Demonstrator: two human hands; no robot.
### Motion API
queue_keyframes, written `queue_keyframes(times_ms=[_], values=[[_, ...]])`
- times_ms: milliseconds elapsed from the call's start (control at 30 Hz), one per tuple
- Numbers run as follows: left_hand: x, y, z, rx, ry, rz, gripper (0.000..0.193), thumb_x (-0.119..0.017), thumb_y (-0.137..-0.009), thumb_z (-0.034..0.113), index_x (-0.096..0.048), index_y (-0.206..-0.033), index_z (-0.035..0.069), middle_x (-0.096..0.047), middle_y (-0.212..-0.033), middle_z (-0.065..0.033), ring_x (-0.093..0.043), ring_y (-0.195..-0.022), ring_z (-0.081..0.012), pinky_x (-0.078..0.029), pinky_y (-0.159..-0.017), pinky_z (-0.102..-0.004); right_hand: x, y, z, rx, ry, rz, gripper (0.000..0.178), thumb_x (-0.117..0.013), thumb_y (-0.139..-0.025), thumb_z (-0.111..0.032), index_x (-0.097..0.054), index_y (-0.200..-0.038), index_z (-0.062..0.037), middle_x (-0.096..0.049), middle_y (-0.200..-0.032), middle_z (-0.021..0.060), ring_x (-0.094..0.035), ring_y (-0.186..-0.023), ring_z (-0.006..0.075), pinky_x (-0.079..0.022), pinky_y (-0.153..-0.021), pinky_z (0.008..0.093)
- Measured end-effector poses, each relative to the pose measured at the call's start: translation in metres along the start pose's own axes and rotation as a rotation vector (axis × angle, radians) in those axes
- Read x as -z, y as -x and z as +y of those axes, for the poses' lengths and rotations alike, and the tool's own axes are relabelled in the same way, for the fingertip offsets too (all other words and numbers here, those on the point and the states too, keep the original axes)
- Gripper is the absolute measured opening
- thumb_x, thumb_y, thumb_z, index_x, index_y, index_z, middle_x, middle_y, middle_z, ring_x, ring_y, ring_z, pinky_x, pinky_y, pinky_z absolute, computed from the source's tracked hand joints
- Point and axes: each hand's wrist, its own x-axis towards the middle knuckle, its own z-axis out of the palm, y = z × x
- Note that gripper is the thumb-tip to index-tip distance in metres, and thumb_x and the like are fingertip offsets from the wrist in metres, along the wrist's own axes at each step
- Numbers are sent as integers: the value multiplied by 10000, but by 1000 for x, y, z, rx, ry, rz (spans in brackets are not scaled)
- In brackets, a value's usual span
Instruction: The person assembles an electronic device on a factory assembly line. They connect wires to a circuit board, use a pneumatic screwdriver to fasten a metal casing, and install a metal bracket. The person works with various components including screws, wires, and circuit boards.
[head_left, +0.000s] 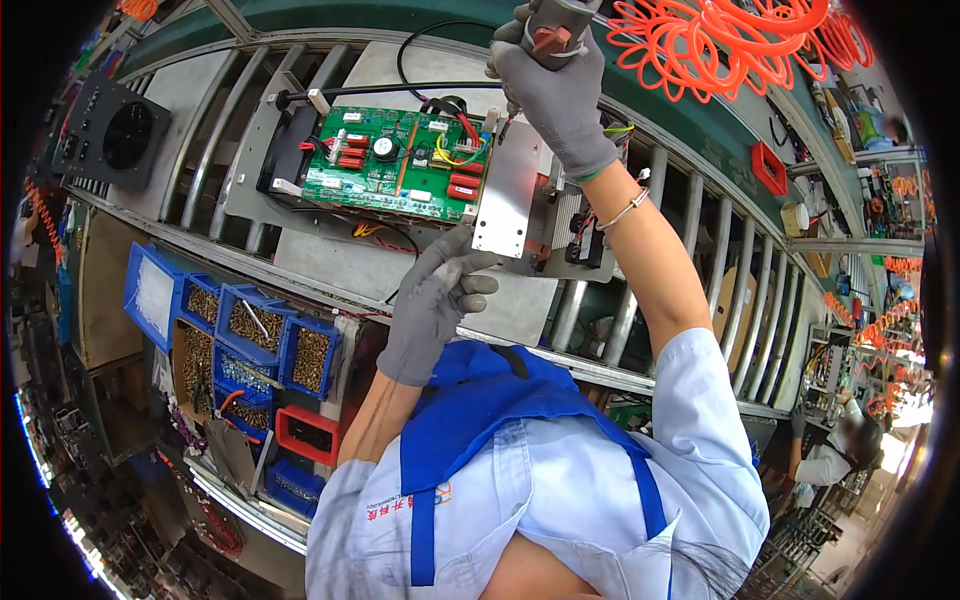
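My right hand (550, 95), in a grey glove, is wrapped round a dark grey power screwdriver (558, 30) with a red part. Its slim tip points down at the far end of a bare metal plate (505, 200). At the plate's near left corner is my gloved left hand (435, 300), fingers curled; whether anything lies inside them is hidden. Left of the plate, a green circuit board (370, 190) carries red and white parts and coloured wires. Board and plate sit on a metal chassis (250, 205), with a finned heat sink (567, 225) to the right.
The chassis rests on a roller conveyor (615, 325). A black panel with a fan (110, 130) stands at the far left. Blue bins (310, 355) of small brass-coloured fasteners and a red bin (306, 435) are near left. Coiled orange air hoses (700, 45) hang at the upper right.
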Motion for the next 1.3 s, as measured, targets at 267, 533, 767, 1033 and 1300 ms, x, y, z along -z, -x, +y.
queue_keyframes(times_ms=[267, 533, 767, 1033, 1300], values=[[5, 19, -10, 130, 79, 88, 348, -557, -973, 309, -530, -1162, 18, -637, -1055, -147, -643, -805, -151, -506, -583, -214, 8, -6, 17, 24, 25, -58, 264, -652, -781, 0, -568, -1027, 45, -663, -849, 123, -678, -700, 164, -557, -608, 273], [11, 27, -20, 151, 162, 192, 346, -598, -953, 317, -553, -1129, 23, -608, -947, -83, -569, -738, -107, -461, -581, -210, 8, -7, 11, -75, 12, -56, 221, -628, -803, 1, -574, -1009, 57, -669, -847, 149, -676, -694, 158, -515, -509, 242], [1, 23, -19, 171, 120, 148, 368, -600, -951, 322, -545, -1124, 2, -566, -895, -58, -511, -700, -88, -397, -552, -206, 9, -7, 6, -120, -70, -83, 323, -682, -748, -39, -560, -1043, 16, -672, -864, 106, -656, -740, 129, -541, -637, 256], [-25, 5, -17, 163, 77, 59, 336, -608, -950, 257, -551, -1165, 6, -587, -920, -73, -522, -703, -100, -406, -561, -211, 20, -13, 29, -88, 70, -138, 427, -737, -716, -164, -549, -1079, -39, -668, -865, 38, -633, -789, 89, -524, -727, 271], [-22, 20, -29, 148, 101, 98, 336, -614, -942, 174, -543, -1231, 18, -606, -981, -76, -549, -769, -101, -443, -601, -203, 17, -19, 8, 45, 84, -136, 367, -728, -708, -207, -557, -998, -60, -663, -839, 20, -642, -762, 108, -518, -726, 268]])
